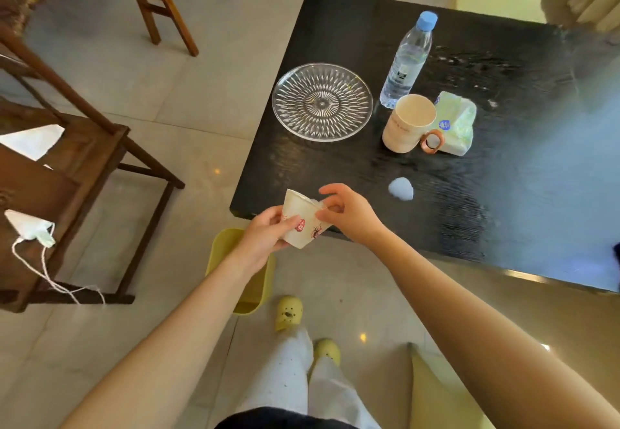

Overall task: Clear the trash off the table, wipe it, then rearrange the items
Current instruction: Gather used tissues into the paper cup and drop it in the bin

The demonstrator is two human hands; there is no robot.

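Observation:
A white paper cup (300, 219) with red prints lies tilted between both hands at the near left corner of the black table (503, 193). My left hand (265, 240) grips the cup's base and side from below. My right hand (345, 210) pinches the cup's rim, with a bit of crumpled material at its fingertips. A yellow bin (248, 294) stands on the floor right under the hands. A small crumpled pale-blue wad (401, 188) lies on the table just right of my right hand.
A clear glass plate (322, 102), a water bottle (407, 59), a cream mug (407, 123) with an orange handle and a tissue pack (458, 123) stand on the table. Wooden chairs (67, 160) are at left. My yellow slippers (289, 313) are by the bin.

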